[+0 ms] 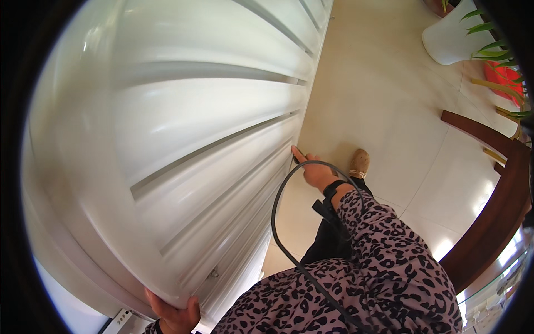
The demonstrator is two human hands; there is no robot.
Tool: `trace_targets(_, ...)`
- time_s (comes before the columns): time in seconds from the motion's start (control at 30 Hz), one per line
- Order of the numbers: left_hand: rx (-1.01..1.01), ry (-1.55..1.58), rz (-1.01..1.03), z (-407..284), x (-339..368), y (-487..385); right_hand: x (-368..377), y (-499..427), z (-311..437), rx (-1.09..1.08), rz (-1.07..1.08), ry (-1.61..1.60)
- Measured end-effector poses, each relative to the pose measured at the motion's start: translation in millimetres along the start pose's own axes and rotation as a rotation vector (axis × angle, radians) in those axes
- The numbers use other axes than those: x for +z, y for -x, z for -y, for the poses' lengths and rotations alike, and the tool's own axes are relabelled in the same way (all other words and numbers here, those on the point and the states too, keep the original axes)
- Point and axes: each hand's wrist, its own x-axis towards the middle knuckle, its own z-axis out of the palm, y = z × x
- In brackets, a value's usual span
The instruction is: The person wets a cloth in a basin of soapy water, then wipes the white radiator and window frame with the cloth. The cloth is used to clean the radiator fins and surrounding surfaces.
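Observation:
A large white grooved panel (208, 108), like a door leaf, fills the left and middle of the view. At its near corner, my left hand (175, 311) grips the thick rounded edge between thumb and fingers. My right hand (318, 171) is at the panel's far lower edge, index finger stretched out to touch it. Under that hand a slim dark object (297, 158) shows on both sides of the fingers; its kind is unclear. A black strap (331, 190) circles the right wrist, and a dark cable (274, 217) loops in front of the arm.
Tiled floor (388, 104) lies beyond the panel, with a brown shoe (359, 162) on it. A curved dark wooden furniture frame (496, 221) stands at the right. A white planter (452, 35), green leaves and a red object (500, 81) are at upper right. A metal bracket (121, 320) shows at lower left.

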Motion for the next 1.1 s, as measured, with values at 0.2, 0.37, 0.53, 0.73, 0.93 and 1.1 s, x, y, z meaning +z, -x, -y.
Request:
trace_targets(0.2,0.109,-0.015,0.096,-9,-32,-40,-19,-33,-1,0.22,-0.512,-0.269)
trace_targets(0.37,0.126,-0.024,0.085,-15,-16,-51,-58,-87,-6,-0.075,-1.111,-0.414)
trace_targets(0.53,0.149,0.008,-0.041,-18,5,-52,-33,-73,-6,-0.04,-1.02,-0.446)
trace_targets(0.73,0.079,0.065,-0.038,-18,3,-82,1,-38,5,0.12,-0.689,-0.242)
trace_targets(0.93,0.083,0.065,-0.095,-20,-7,-96,4,-18,19,0.031,-0.413,-0.109)
trace_targets(1.1,0.032,0.085,-0.035,-16,-7,-101,-12,-36,7,-0.03,-0.539,-0.186)
